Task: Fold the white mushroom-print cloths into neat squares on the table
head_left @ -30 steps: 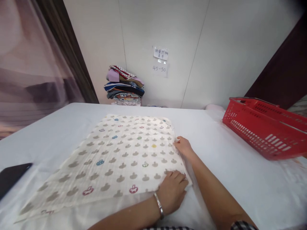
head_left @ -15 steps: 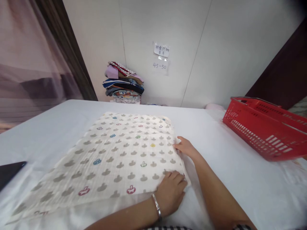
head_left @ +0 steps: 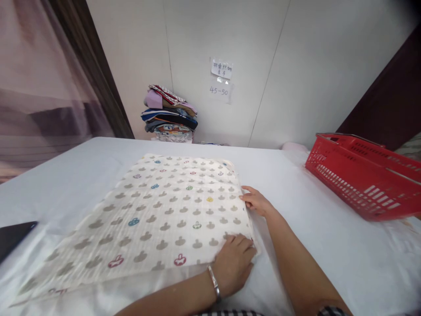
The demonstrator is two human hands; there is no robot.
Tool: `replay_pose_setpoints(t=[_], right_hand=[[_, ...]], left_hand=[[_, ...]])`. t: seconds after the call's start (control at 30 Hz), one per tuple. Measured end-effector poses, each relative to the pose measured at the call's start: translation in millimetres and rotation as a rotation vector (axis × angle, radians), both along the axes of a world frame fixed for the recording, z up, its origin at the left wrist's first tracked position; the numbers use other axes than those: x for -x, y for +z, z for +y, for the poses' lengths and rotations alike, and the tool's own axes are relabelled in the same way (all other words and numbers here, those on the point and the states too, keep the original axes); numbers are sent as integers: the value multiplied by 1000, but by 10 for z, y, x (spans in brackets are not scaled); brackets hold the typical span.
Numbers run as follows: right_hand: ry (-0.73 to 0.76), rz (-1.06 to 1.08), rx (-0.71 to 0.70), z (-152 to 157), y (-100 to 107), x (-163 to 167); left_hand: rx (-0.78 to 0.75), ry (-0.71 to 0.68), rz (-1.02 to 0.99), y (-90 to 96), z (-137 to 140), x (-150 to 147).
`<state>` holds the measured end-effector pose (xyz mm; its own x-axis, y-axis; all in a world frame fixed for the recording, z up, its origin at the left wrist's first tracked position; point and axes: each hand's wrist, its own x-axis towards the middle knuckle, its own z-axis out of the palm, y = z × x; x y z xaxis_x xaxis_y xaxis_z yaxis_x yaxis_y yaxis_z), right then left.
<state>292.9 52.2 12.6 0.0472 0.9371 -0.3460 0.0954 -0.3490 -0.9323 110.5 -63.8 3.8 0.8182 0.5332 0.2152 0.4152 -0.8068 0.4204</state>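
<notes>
A cream cloth (head_left: 171, 210) printed with grey, blue, red, green and yellow mushroom shapes lies spread flat, and its layers show along the right side. My left hand (head_left: 235, 263), with a silver bangle at the wrist, is at the near right corner, its fingers bent together over the fabric. Farther up the right edge, my right hand (head_left: 258, 202) has its fingertips closed at the cloth's border, with the index finger reaching a little beyond. What lies under the left fingers is hidden.
The white-covered table (head_left: 276, 171) holds a red plastic basket (head_left: 362, 175) at the right. A dark flat object (head_left: 16, 237) lies at the left edge. Behind the table, a stack of folded fabrics (head_left: 169, 114) stands against the wall, near paper signs (head_left: 221, 79).
My right hand has shifted very slightly along the cloth's right edge, its fingers more bent. My left hand and the cloth look almost the same.
</notes>
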Motion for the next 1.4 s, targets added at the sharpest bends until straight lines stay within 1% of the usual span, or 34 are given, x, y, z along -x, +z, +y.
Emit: replay_pose_setpoints(t=[0.07, 0.17, 0.23, 0.3, 0.6, 0.8, 1.1, 1.23, 1.4], right_hand=[[-38, -68, -71, 12, -14, 23], [-92, -270, -175, 34, -57, 51], [-93, -393, -176, 44, -93, 49], [-77, -450, -142, 50, -123, 35], [1, -546, -49, 49, -125, -2], [-2, -583, -71, 60, -140, 5], [4, -578, -71, 91, -185, -6], [-16, -607, -90, 93, -188, -4], [-29, -585, -70, 94, -168, 6]], left_hand=[[7, 1, 6, 1, -1, -2], [8, 9, 15, 1, -1, -4], [6, 9, 16, 3, -1, -3], [9, 5, 18, 5, -1, -1], [18, 4, 12, 3, 3, 3], [14, -7, 20, 9, 15, 4], [9, -15, 18, 12, 23, 8], [14, -12, 5, 7, 24, 8], [16, -7, 5, 6, 18, 5]])
